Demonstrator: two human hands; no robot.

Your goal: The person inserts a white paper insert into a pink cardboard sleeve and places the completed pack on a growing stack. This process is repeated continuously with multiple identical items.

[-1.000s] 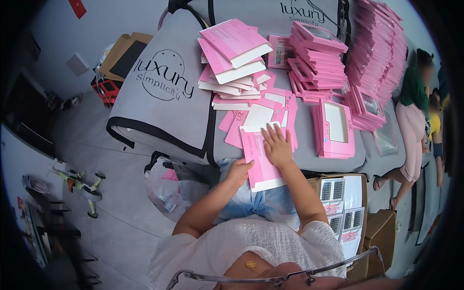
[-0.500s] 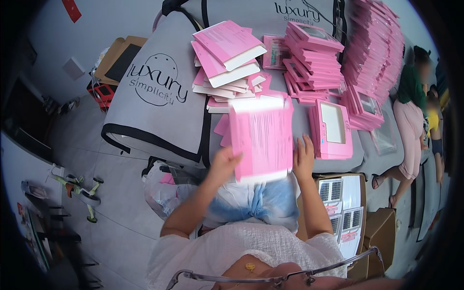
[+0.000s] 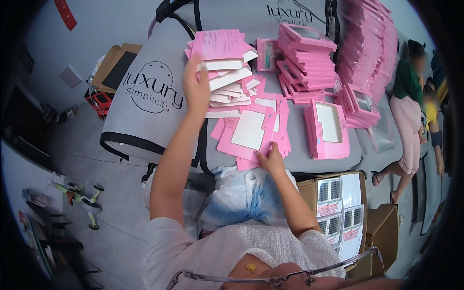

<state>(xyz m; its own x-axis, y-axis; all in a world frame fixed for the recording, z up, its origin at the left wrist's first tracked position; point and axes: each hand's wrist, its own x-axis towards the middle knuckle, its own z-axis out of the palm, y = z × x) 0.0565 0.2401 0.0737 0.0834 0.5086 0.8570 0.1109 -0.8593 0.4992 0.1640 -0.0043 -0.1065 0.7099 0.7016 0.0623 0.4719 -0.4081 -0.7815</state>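
Note:
My left hand (image 3: 196,89) is at the left side of a tall, uneven pile of pink-and-white cardboard boxes (image 3: 224,89). Its fingers and thumb close on the lower left corner of a pink box (image 3: 218,46) on top, slightly blurred. Lower down, my right hand (image 3: 273,160) pinches the bottom right corner of a flat pink box with a white window (image 3: 250,129). That box lies tilted over several other flat pink boxes (image 3: 280,113) on the grey sofa seat.
To the right stand a small stack of windowed pink boxes (image 3: 328,128), a taller one (image 3: 307,63) and a high wrapped stack (image 3: 369,43). A carton of packaged panels (image 3: 360,186) sits by my right arm, a white-and-blue plastic bag (image 3: 246,198) before me. Another person (image 3: 408,106) stands at right.
My left hand has moved up and away to the pile, and the pink box held before me is gone from there. My right hand has shifted left onto a windowed box.

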